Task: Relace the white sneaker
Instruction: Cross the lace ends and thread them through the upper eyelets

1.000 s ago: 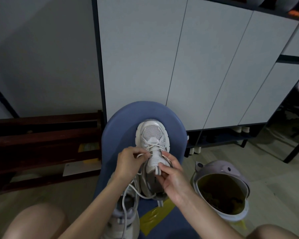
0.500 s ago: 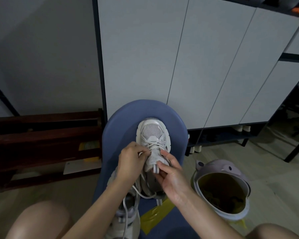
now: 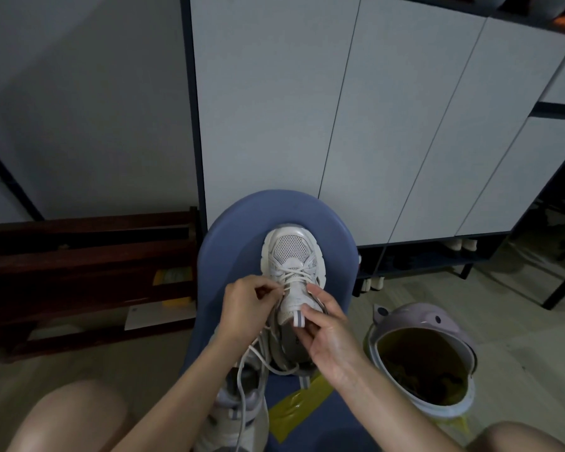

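Left hand [image 3: 245,308] pinches lace [image 3: 282,290] at sneaker [image 3: 292,265] eyelets, right hand [image 3: 327,331] pinches tongue [image 3: 294,308], sneaker on blue stool [image 3: 229,243]

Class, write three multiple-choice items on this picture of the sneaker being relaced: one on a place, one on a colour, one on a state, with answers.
1. Where does the white sneaker rest?
A. on the blue seat
B. on the wooden rack
C. inside the bin

2. What colour is the bin beside the seat?
A. red
B. pale purple
C. black

3. What is the left hand doing?
A. lying flat on the floor
B. pinching the lace
C. holding the bin

Answers: 1 A, the sole sits on the seat; 2 B, its lid is pale purple; 3 B, its fingers close on the lace while the right hand holds the tongue.
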